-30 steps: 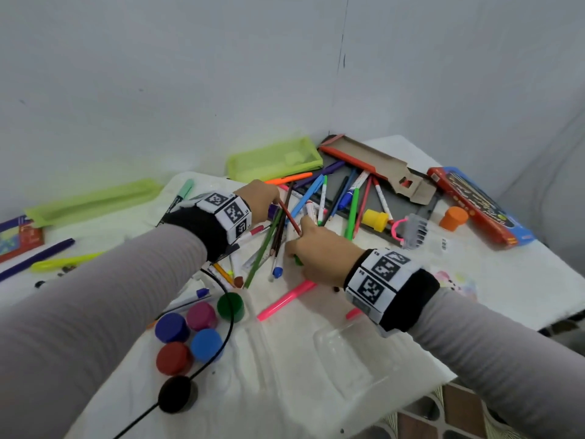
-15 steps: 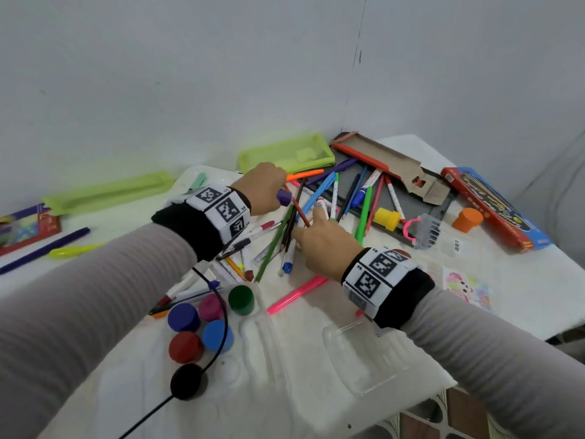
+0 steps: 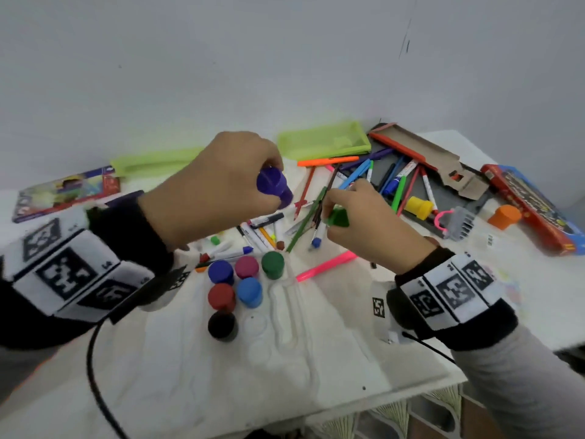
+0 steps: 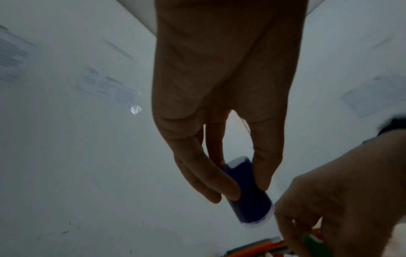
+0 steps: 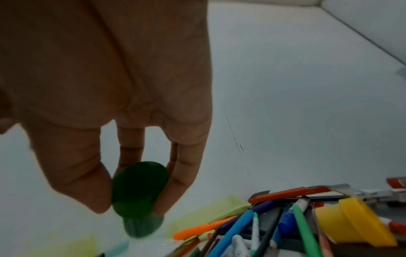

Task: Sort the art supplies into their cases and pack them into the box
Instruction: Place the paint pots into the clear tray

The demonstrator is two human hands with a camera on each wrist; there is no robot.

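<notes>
My left hand (image 3: 278, 183) is raised above the table and grips a purple paint pot (image 3: 272, 185), which lies tilted between thumb and fingers (image 4: 228, 191). Just right of it my right hand (image 3: 335, 217) pinches a green paint pot (image 3: 339, 219) by its lid (image 5: 139, 187). Both pots hang over a pile of markers and pencils (image 3: 311, 213). Below them a clear moulded tray (image 3: 288, 324) holds several pots: blue (image 3: 220, 272), magenta (image 3: 247, 267), green (image 3: 273, 264), red (image 3: 221, 296), light blue (image 3: 250, 292) and black (image 3: 222, 325).
Two lime green cases (image 3: 324, 141) (image 3: 155, 160) lie at the back by the wall. An open cardboard box (image 3: 421, 153), a yellow pot (image 3: 419, 208), an orange pot (image 3: 504, 217) and a red box (image 3: 531, 207) sit at right. A pink marker (image 3: 326, 266) lies beside the tray.
Both hands have risen out of the marker pile, the left lifting the purple pot and the right lifting a green pot. The hands are closer to the head camera.
</notes>
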